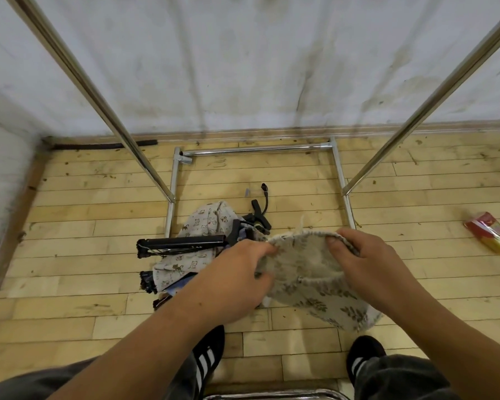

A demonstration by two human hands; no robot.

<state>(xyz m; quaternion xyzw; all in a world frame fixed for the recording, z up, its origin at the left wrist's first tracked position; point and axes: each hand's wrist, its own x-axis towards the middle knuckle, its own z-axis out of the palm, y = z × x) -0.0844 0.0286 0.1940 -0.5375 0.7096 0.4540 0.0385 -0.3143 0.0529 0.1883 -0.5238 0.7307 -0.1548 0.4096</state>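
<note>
I hold a beige knitted cloth [303,264] with a brown leaf pattern in front of me, above the floor. My left hand [237,272] pinches its left edge, thumb on top and fingers curled underneath. On the right, my right hand [364,261] grips the cloth's upper rim, thumb pressed into the fabric. The lower part of the cloth hangs down toward my right foot.
A pile of printed fabric [202,223] and black hangers [182,243] lies on the wooden floor inside the base of a metal clothes rack [254,150]. Its two slanted poles rise left and right. A red-and-yellow packet [491,232] lies at the right. A stained wall stands behind.
</note>
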